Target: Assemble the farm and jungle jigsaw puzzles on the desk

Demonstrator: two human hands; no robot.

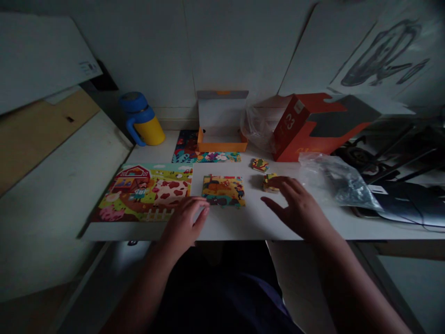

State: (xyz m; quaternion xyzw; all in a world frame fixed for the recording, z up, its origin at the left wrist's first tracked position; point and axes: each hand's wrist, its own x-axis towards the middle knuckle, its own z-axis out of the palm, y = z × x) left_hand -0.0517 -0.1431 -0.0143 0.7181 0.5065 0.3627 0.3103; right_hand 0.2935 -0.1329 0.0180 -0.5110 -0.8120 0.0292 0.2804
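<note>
A dark top (194, 297) sits at six o'clock, a muted blue band (267, 297) slanting across it. The left hand (184, 222) and right hand (299, 208) are bare, without gloves.

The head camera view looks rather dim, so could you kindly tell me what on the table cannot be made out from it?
- Small puzzle pieces: partly covered by the fingers of the right hand.
- Colourful jigsaw puzzle: partly hidden by the orange box tray.
- Clear plastic bag: contents too dark and blurred to identify.
- Orange carton: lettering too small and angled to read.
</note>
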